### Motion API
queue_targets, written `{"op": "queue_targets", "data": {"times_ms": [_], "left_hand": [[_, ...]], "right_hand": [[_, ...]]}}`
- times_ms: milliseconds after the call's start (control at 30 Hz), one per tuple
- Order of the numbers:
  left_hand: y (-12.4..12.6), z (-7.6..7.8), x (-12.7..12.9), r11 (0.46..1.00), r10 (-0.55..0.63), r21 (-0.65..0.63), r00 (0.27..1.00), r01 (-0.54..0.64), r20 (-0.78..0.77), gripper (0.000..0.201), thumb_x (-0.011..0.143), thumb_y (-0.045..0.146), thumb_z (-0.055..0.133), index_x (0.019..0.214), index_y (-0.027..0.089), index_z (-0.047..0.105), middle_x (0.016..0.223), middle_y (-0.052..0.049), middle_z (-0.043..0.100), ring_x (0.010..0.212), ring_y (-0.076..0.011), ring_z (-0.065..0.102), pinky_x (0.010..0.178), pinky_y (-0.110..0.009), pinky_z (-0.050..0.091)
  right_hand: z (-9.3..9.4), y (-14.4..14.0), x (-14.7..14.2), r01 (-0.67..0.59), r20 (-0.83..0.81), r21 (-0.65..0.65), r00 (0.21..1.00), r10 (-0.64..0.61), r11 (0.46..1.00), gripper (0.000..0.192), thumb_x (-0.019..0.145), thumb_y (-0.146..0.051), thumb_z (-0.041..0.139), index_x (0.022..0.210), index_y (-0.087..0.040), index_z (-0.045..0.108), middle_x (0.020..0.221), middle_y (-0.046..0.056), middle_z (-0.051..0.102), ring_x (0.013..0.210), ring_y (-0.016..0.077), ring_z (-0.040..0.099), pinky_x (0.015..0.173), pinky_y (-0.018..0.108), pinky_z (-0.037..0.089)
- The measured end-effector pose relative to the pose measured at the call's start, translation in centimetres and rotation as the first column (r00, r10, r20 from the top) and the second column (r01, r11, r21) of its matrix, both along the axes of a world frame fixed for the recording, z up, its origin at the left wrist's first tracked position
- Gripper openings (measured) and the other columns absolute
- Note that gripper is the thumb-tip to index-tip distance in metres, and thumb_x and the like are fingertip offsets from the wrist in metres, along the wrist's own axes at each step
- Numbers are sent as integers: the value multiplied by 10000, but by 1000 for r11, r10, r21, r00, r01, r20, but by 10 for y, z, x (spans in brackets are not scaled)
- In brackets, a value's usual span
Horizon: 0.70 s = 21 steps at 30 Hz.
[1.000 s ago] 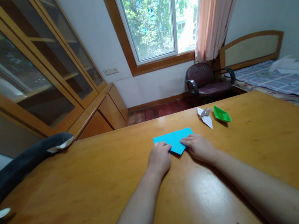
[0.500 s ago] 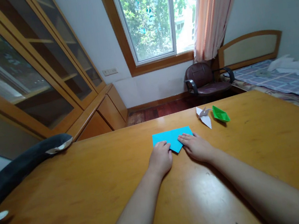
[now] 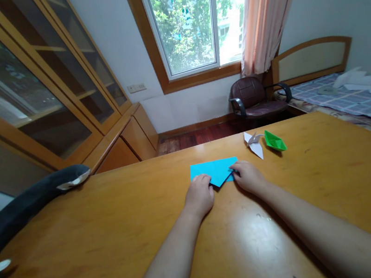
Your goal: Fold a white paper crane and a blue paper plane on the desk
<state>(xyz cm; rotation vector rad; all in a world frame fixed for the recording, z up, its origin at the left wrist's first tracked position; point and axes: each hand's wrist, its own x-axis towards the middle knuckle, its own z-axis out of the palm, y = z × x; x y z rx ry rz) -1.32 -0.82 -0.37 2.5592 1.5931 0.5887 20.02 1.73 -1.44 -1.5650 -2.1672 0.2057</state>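
A bright blue sheet of origami paper (image 3: 214, 168) lies folded on the wooden table, its near side coming to a downward point. My left hand (image 3: 199, 195) is closed over the lower left edge, curled fingers pressing on the paper. At the right edge, my right hand (image 3: 249, 177) pinches a slanted flap between thumb and fingers; a bit of blue shows below the slanted edge there. Beyond my right hand sit a white paper crane (image 3: 254, 143) and a green paper boat (image 3: 275, 140), neither touched.
The wooden table (image 3: 100, 246) stretches wide around my arms. A dark grey and white plush-looking object (image 3: 23, 202) lies along its left side. Past the far edge stand a glass-door cabinet (image 3: 132, 135), a maroon armchair (image 3: 251, 95) and a bed (image 3: 350, 91).
My right hand has shifted slightly right and up; its fingers, flat on the paper before, are now curled in a pinch on the right flap. My left hand stays in place.
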Motion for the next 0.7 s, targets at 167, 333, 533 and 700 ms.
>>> {"op": "queue_targets", "data": {"times_ms": [167, 333, 533, 700], "left_hand": [[0, 1, 1, 1000, -1, 2, 1000, 1, 3, 173, 836, 134, 523, 969, 173, 626, 1048, -84, 658, 999, -234, 571, 927, -356, 460], [0, -1, 1, 1000, 1, -1, 1000, -1, 4, 170, 833, 130, 520, 963, 178, 619, 1046, -82, 654, 995, -233, 566, 924, -353, 453], [0, -1, 0, 1000, -3, -19, 1000, 3, 15, 155, 836, 134, 518, 947, 188, 611, 1031, -78, 646, 997, -224, 562, 920, -346, 446], [0, 0, 1, 999, 12, -41, 1000, -11, 6, 167, 841, 128, 504, 951, 189, 613, 1033, -77, 646, 1010, -220, 561, 927, -342, 444]], "right_hand": [[4, 3, -2, 21, 132, -21, 991, -18, 1000, 240, 848, -144, 481, 751, -168, 699, 851, 82, 681, 826, 191, 593, 753, 275, 404], [7, 0, -3, 61, 174, -38, 983, -54, 997, 229, 853, -151, 475, 743, -173, 674, 837, 74, 669, 811, 178, 577, 721, 267, 367], [9, 0, -2, 85, 203, -61, 977, -71, 994, 244, 880, -167, 459, 761, -170, 671, 860, 78, 669, 822, 182, 577, 713, 272, 355], [10, -4, -5, 89, 271, -23, 959, -80, 996, 256, 886, -155, 449, 763, -162, 674, 864, 104, 664, 834, 200, 569, 724, 293, 354]]}}
